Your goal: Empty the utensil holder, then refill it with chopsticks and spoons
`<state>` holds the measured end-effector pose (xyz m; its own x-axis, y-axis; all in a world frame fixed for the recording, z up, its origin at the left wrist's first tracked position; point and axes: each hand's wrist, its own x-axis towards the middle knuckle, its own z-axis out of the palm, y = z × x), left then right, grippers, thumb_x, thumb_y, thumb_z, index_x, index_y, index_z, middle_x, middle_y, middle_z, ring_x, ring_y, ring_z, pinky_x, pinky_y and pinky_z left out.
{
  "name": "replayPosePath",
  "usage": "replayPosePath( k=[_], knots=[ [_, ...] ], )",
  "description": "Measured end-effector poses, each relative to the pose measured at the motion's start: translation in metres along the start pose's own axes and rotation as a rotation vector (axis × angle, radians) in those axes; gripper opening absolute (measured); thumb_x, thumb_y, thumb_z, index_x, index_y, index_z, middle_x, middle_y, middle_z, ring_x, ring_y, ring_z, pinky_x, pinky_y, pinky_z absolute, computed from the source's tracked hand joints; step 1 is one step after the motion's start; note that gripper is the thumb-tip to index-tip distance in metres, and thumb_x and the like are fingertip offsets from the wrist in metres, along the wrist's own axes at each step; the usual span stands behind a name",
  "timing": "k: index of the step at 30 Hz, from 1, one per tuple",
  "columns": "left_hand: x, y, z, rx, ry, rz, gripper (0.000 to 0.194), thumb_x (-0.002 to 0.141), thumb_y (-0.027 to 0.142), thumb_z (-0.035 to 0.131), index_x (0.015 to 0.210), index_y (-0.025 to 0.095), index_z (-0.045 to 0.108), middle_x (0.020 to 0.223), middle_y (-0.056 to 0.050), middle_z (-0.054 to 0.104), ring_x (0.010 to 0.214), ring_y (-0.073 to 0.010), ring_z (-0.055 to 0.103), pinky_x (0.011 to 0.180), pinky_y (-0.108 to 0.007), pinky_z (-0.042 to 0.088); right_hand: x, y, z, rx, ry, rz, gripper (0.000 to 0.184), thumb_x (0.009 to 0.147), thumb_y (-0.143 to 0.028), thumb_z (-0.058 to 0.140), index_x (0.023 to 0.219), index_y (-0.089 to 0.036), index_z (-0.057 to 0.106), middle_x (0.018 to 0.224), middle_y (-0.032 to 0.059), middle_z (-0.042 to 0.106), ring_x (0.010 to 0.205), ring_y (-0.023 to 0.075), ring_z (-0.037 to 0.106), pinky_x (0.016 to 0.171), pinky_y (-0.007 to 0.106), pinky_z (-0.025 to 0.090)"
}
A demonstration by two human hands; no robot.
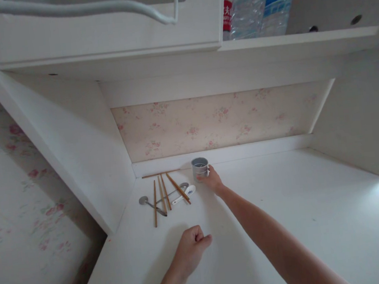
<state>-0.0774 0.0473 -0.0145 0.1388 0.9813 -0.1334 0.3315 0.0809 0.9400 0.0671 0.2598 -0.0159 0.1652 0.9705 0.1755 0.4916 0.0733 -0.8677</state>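
At the back of the white tabletop, my right hand [211,181] grips a grey metal cup [199,170] low on its right side. The cup is upright, and perforations or dark spots inside it are too small to tell apart. My left hand [191,249] is nearer to me, its fingers curled into a loose fist with the thumb stretched out and nothing visible in it. Left of the cup lie several wooden chopsticks [165,192], loosely spread. Among them are a white spoon [190,190] with a blue mark and metal spoons [143,200], partly covered by chopsticks.
The white tabletop [267,206] ends at a low back ledge below floral wallpaper [191,126]. White side panels [78,149] enclose it. Overhead hangs a cabinet [114,37], with plastic bottles [250,9] on its open shelf and a white cable [94,7] across its front.
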Motion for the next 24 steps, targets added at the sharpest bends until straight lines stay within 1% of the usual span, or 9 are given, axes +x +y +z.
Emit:
replayPosePath(
  k=[3,5,6,8,10,12,15,19,24],
  knots=[
    [0.000,0.002,-0.001,0.004,-0.010,-0.013,0.036,0.075,0.034,0.059,0.059,0.022,0.028,0.057,0.008,0.024,0.056,-0.0095,0.026,0.054,-0.025,0.021,-0.019,0.007,-0.009,0.059,0.020,0.032,0.089,0.061,-0.038,0.076,0.136,-0.011,0.038,0.133,0.0211,0.050,0.115,0.0300,0.054,0.090,0.036,0.045],
    [-0.001,0.003,-0.001,0.015,-0.013,-0.020,0.036,0.075,0.034,0.059,0.060,0.022,0.029,0.057,0.008,0.025,0.057,-0.0096,0.027,0.055,-0.025,0.022,-0.043,0.011,-0.018,0.112,0.009,0.030,0.078,0.068,-0.039,0.069,0.135,-0.013,0.039,0.128,0.0187,0.054,0.105,0.0261,0.059,0.082,0.033,0.048],
    [-0.002,0.003,-0.001,0.022,-0.014,-0.019,0.036,0.075,0.033,0.059,0.060,0.022,0.029,0.057,0.008,0.025,0.057,-0.0097,0.027,0.055,-0.025,0.022,-0.058,0.012,-0.023,0.139,-0.009,0.028,0.068,0.072,-0.039,0.064,0.132,-0.015,0.042,0.120,0.0154,0.059,0.096,0.0236,0.062,0.076,0.031,0.050],
    [-0.002,0.002,-0.001,0.034,-0.015,-0.007,0.035,0.075,0.034,0.058,0.060,0.022,0.028,0.057,0.008,0.024,0.057,-0.0099,0.027,0.055,-0.025,0.022,-0.093,0.014,-0.034,0.191,-0.079,0.008,0.046,0.079,-0.038,0.056,0.120,-0.017,0.053,0.094,0.0074,0.067,0.074,0.0185,0.064,0.062,0.027,0.049],
    [-0.001,0.000,0.000,0.041,-0.012,0.006,0.035,0.075,0.035,0.058,0.060,0.022,0.028,0.057,0.008,0.024,0.057,-0.0099,0.027,0.055,-0.025,0.022,-0.132,0.015,-0.043,0.232,-0.175,-0.022,0.028,0.083,-0.039,0.051,0.096,-0.018,0.064,0.070,0.0011,0.063,0.057,0.0147,0.058,0.053,0.024,0.044],
    [0.001,-0.002,0.001,0.052,-0.008,0.017,0.036,0.075,0.036,0.057,0.060,0.022,0.028,0.057,0.008,0.024,0.057,-0.0100,0.027,0.055,-0.025,0.021,-0.168,0.014,-0.051,0.297,-0.289,-0.077,0.025,0.084,-0.038,0.053,0.081,-0.018,0.066,0.061,-0.0015,0.058,0.054,0.0120,0.052,0.051,0.021,0.038],
    [0.002,-0.002,0.003,0.079,-0.002,0.048,0.036,0.074,0.038,0.058,0.060,0.022,0.029,0.057,0.008,0.025,0.058,-0.0103,0.028,0.055,-0.025,0.021,-0.206,0.010,-0.061,0.272,-0.335,-0.073,0.026,0.085,-0.039,0.054,0.086,-0.018,0.070,0.048,-0.0065,0.044,0.045,0.0095,0.039,0.045,0.021,0.027],
    [-0.002,0.002,0.008,0.111,0.023,0.070,0.035,0.072,0.038,0.057,0.060,0.022,0.029,0.058,0.008,0.026,0.059,-0.0105,0.029,0.055,-0.025,0.021,-0.218,0.009,-0.067,0.166,-0.340,-0.168,0.025,0.084,-0.034,0.054,0.084,-0.017,0.072,0.047,-0.0074,0.039,0.045,0.0083,0.030,0.046,0.022,0.020],
    [-0.011,0.008,0.011,0.121,0.078,0.058,0.038,0.072,0.044,0.058,0.060,0.022,0.030,0.057,0.009,0.027,0.058,-0.0104,0.029,0.056,-0.025,0.023,-0.211,0.012,-0.071,0.201,-0.268,-0.107,0.026,0.083,-0.036,0.054,0.084,-0.017,0.072,0.048,-0.0057,0.043,0.047,0.0104,0.037,0.047,0.023,0.025]
  ],
)
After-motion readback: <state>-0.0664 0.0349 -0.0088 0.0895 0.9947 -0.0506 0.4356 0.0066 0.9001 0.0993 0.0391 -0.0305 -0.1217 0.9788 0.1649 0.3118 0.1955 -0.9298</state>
